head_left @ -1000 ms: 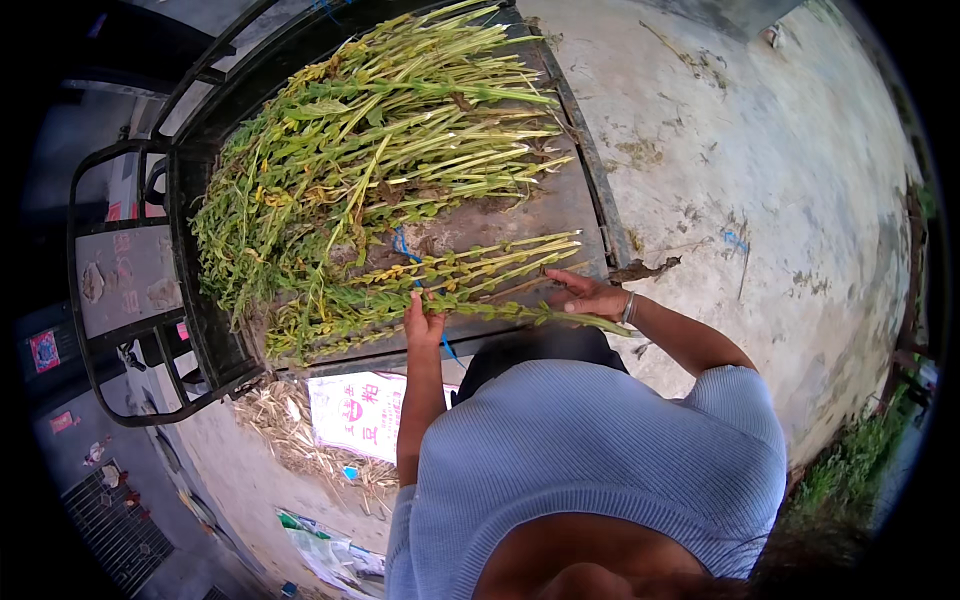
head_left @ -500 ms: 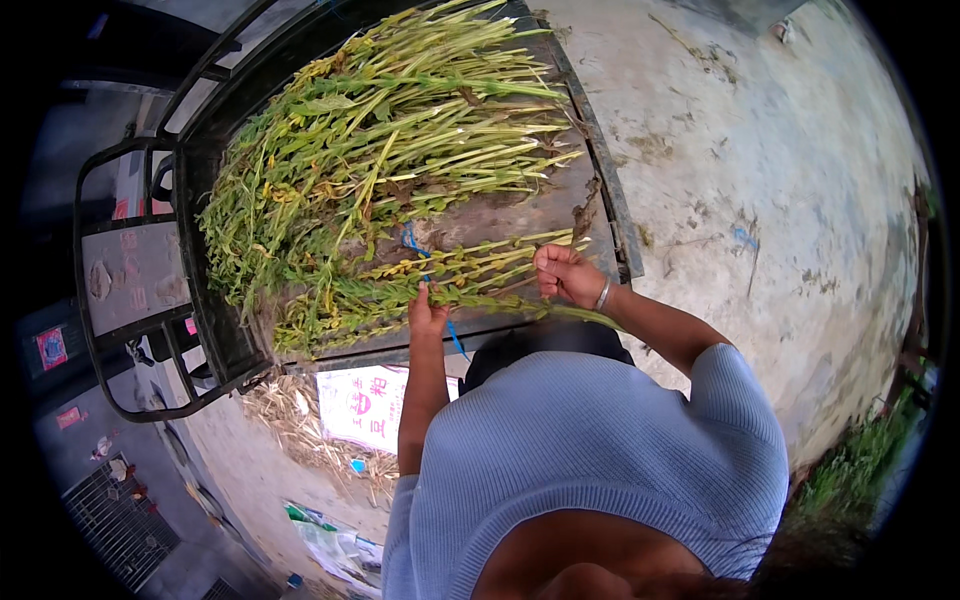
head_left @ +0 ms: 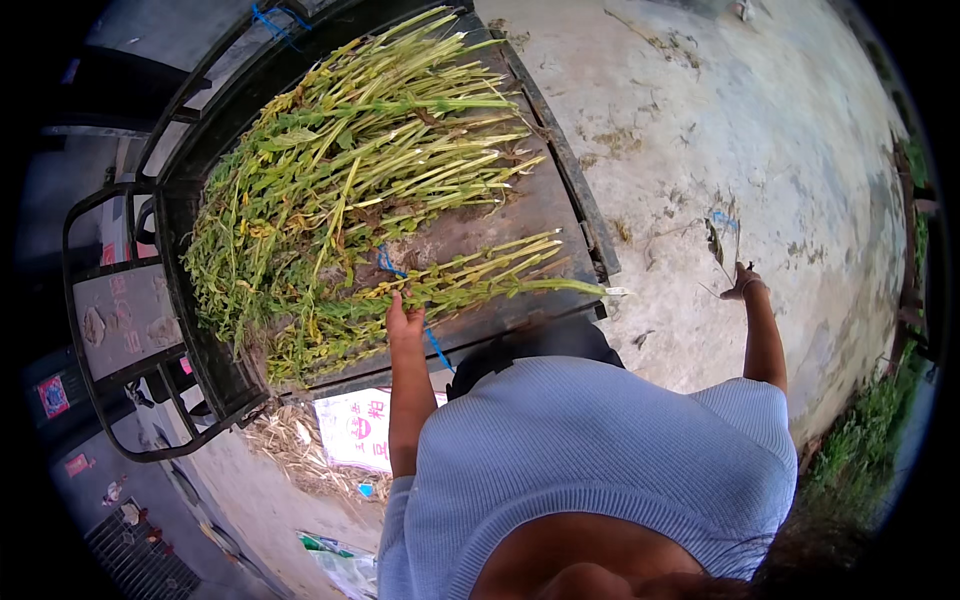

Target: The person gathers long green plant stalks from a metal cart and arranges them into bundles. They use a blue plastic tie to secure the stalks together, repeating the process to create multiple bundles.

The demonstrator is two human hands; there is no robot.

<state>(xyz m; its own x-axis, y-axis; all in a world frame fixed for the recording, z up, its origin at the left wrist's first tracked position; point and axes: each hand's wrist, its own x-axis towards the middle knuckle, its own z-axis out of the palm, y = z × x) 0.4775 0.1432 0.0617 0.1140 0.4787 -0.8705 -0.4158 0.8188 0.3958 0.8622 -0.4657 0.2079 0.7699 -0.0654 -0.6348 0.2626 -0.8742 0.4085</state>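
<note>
My left hand is closed round a small bundle of green-yellow stalks on the near side of a cart bed. Blue twine passes beneath the bundle, one end by my wrist and the other beyond it. Out to the right, over the concrete floor, my right hand is stretched away with thumb and finger apart. A dark withered leaf shows just beyond its fingertips; whether the leaf's thin stem touches them is unclear.
A large heap of cut leafy stalks covers the far part of the bed, cut ends to the right. Metal rails rise at the left. A printed white sack lies on dry husks below. Another blue scrap lies on the floor.
My right hand has swung from the bundle's cut ends out to the right, and the withered leaf has moved the same way. My left hand stays on the bundle. The view has shifted slightly.
</note>
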